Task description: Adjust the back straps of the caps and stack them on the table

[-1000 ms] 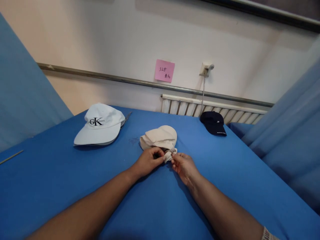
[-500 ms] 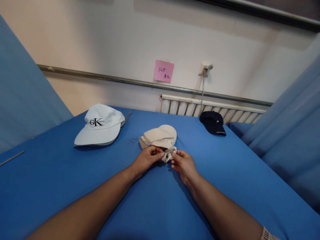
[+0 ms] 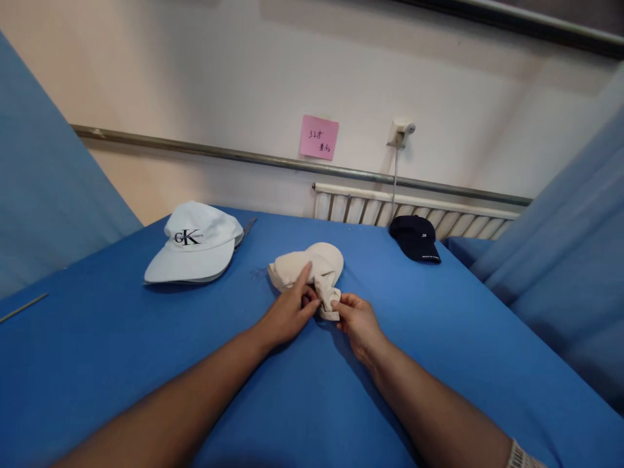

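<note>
A beige baseball cap (image 3: 296,265) lies crumpled on the blue surface, its rounded brim (image 3: 331,255) pointing away from me. My left hand (image 3: 291,311) is at the cap's near side: the index finger stretches up over the fabric, while the thumb and the curled fingers close at the edge by the strap. Between the thumb and fingers of my right hand (image 3: 358,320) is the strap end (image 3: 329,314) at the cap's near right. Part of the strap between the hands is hidden by my fingers.
White caps (image 3: 195,244), apparently stacked, with black lettering sit at the left. A dark navy cap (image 3: 414,238) rests at the far right edge. A thin stick (image 3: 23,308) lies far left. Behind stand a radiator (image 3: 355,207) and a wall with a pink note (image 3: 319,138). Blue curtains (image 3: 560,260) hang on both sides.
My left index finger has lifted from the strap and now stretches over the cap's fabric. The cap's near part has been reshaped, and its strap end hangs lower in my right hand.
</note>
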`<action>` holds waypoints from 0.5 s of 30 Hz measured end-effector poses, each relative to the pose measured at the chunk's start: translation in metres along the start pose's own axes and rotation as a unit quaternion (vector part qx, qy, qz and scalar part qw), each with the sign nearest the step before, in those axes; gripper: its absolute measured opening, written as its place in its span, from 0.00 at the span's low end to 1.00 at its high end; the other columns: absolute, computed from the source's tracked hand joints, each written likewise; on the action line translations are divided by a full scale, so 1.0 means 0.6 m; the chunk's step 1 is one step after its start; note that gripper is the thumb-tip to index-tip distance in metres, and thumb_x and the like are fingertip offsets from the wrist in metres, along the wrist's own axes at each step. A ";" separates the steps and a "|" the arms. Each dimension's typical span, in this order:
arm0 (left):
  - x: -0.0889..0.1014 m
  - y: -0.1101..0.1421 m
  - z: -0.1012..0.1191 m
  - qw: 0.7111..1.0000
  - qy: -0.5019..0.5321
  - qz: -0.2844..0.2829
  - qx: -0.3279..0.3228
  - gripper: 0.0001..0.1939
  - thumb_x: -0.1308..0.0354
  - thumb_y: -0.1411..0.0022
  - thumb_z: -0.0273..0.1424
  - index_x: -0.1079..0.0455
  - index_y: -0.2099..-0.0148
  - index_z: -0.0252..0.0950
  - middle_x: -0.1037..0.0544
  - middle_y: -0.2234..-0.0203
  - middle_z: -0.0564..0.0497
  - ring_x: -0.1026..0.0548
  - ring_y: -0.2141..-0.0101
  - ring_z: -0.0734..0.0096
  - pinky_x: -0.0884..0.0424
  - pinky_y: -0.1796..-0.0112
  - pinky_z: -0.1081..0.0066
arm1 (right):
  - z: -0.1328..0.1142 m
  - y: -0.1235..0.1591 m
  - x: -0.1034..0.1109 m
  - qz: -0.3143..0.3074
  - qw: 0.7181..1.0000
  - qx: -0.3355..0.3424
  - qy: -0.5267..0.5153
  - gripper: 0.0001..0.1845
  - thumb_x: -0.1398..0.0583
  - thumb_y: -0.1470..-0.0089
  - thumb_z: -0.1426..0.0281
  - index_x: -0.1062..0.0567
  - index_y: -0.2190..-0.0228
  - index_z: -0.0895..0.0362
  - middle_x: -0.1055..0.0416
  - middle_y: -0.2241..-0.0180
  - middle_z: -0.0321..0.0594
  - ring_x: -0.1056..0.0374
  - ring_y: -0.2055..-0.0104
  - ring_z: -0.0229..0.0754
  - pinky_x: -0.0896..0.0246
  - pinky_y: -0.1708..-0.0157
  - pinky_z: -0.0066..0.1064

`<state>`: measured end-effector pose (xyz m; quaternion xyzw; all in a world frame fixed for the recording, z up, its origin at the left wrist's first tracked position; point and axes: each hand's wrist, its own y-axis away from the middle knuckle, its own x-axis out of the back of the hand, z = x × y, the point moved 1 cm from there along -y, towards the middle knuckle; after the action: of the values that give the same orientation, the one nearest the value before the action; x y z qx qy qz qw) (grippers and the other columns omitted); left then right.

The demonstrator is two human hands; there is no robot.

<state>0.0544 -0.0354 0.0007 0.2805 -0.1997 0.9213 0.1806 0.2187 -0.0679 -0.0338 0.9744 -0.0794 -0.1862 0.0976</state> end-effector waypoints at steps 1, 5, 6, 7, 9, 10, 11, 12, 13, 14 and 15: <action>0.005 -0.005 -0.006 1.000 0.007 0.022 0.019 0.40 0.47 0.37 0.32 0.60 0.28 0.32 0.21 0.65 0.49 0.24 0.66 0.67 0.29 0.62 0.67 | 0.001 0.001 -0.001 -0.011 1.000 -0.003 -0.004 0.15 0.30 0.62 0.64 0.23 0.72 0.60 0.27 0.76 0.38 0.39 0.79 0.33 0.51 0.81 0.25; 0.022 -0.009 -0.011 0.996 0.048 0.069 0.023 0.36 0.46 0.38 0.33 0.52 0.30 0.35 0.21 0.67 0.51 0.23 0.67 0.68 0.29 0.63 0.68 | 0.006 0.000 -0.005 -0.029 0.999 -0.013 -0.041 0.14 0.29 0.62 0.65 0.22 0.72 0.59 0.26 0.75 0.39 0.37 0.78 0.34 0.51 0.80 0.25; 0.023 -0.006 -0.007 0.996 0.056 0.076 0.009 0.32 0.46 0.37 0.33 0.46 0.32 0.36 0.21 0.67 0.52 0.24 0.67 0.68 0.29 0.63 0.69 | 0.007 -0.002 -0.005 -0.025 0.998 -0.015 -0.051 0.14 0.29 0.62 0.65 0.22 0.72 0.59 0.26 0.75 0.39 0.37 0.78 0.34 0.51 0.80 0.25; 0.022 -0.002 -0.002 0.996 0.055 0.075 -0.007 0.26 0.46 0.36 0.34 0.39 0.37 0.37 0.21 0.67 0.52 0.24 0.67 0.69 0.29 0.63 0.70 | 0.007 -0.003 -0.004 -0.019 0.998 -0.015 -0.061 0.14 0.29 0.62 0.65 0.22 0.72 0.59 0.25 0.75 0.39 0.36 0.78 0.34 0.51 0.80 0.24; 0.013 0.006 0.010 0.998 0.022 0.042 -0.043 0.14 0.46 0.36 0.33 0.27 0.50 0.37 0.22 0.67 0.51 0.25 0.67 0.70 0.30 0.63 0.70 | 0.005 -0.006 -0.001 -0.013 0.997 -0.010 -0.081 0.15 0.28 0.63 0.65 0.22 0.72 0.59 0.25 0.75 0.38 0.36 0.78 0.34 0.50 0.80 0.24; 0.008 0.010 0.015 0.998 -0.001 0.016 -0.062 0.11 0.45 0.36 0.33 0.25 0.55 0.37 0.22 0.67 0.50 0.25 0.67 0.70 0.31 0.62 0.70 | 0.004 -0.008 0.000 -0.012 0.996 -0.007 -0.091 0.15 0.28 0.63 0.65 0.23 0.72 0.59 0.26 0.75 0.38 0.36 0.78 0.33 0.49 0.80 0.24; 0.003 0.012 0.019 0.997 -0.024 -0.009 -0.079 0.09 0.45 0.36 0.32 0.25 0.57 0.37 0.23 0.66 0.50 0.26 0.65 0.69 0.31 0.61 0.70 | 0.003 -0.009 0.002 -0.012 0.995 -0.005 -0.100 0.16 0.27 0.64 0.65 0.23 0.72 0.59 0.26 0.75 0.37 0.36 0.78 0.33 0.49 0.80 0.23; -0.002 0.014 0.021 0.994 -0.043 -0.029 -0.092 0.09 0.44 0.36 0.32 0.25 0.56 0.38 0.23 0.65 0.50 0.26 0.64 0.69 0.32 0.60 0.69 | 0.002 -0.009 0.003 -0.013 0.994 -0.003 -0.107 0.16 0.27 0.65 0.65 0.23 0.72 0.59 0.26 0.75 0.37 0.36 0.78 0.33 0.48 0.80 0.23; -0.006 0.015 0.022 0.992 -0.058 -0.041 -0.100 0.10 0.43 0.37 0.32 0.25 0.54 0.39 0.25 0.64 0.50 0.27 0.64 0.69 0.32 0.60 0.69 | 0.001 -0.009 0.003 -0.012 0.994 -0.003 -0.112 0.17 0.27 0.65 0.65 0.23 0.72 0.59 0.26 0.75 0.36 0.35 0.77 0.33 0.47 0.80 0.23; -0.009 0.015 0.023 0.991 -0.069 -0.046 -0.101 0.11 0.43 0.37 0.32 0.25 0.52 0.40 0.26 0.63 0.50 0.28 0.63 0.68 0.33 0.60 0.69 | 0.001 -0.009 0.004 -0.010 0.993 -0.003 -0.115 0.18 0.27 0.65 0.65 0.23 0.71 0.59 0.26 0.75 0.36 0.35 0.77 0.33 0.46 0.80 0.23; -0.011 0.014 0.022 0.991 -0.077 -0.048 -0.098 0.11 0.42 0.37 0.32 0.25 0.52 0.41 0.27 0.63 0.50 0.28 0.63 0.68 0.33 0.61 0.69 | 0.000 -0.008 0.004 -0.007 0.993 -0.002 -0.116 0.19 0.26 0.65 0.65 0.24 0.71 0.59 0.25 0.74 0.36 0.35 0.77 0.33 0.45 0.80 0.23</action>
<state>0.0615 -0.0504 0.0049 0.3407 -0.2887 0.8633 0.2351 0.2212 -0.0637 -0.0358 0.9464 -0.0830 -0.2992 0.0886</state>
